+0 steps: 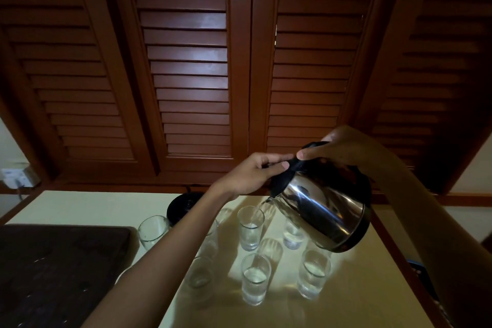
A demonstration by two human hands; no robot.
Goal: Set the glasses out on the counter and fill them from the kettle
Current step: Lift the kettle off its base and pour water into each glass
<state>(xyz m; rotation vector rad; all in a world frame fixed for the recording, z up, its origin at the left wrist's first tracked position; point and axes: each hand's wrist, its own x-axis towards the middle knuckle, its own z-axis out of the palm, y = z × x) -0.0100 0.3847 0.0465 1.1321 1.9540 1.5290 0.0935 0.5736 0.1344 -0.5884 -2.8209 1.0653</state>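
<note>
A steel kettle (323, 214) with a black lid and handle is tilted to the left above the pale counter (354, 298). My right hand (346, 150) grips its handle from above. My left hand (255, 173) presses on the black lid near the spout. A thin stream of water runs from the spout into a middle glass (250, 228), which is partly filled. Three glasses hold water: one in front (255, 278), one at the right front (313, 273), and one under the kettle (292, 234). An empty-looking glass (152, 231) stands at the left. More glasses sit behind my left forearm.
The kettle's black base (183, 206) sits at the back of the counter. A dark wooden tray (53, 269) lies at the left. Brown louvred shutters (191, 74) rise behind the counter. A wall socket (16, 174) is at the far left.
</note>
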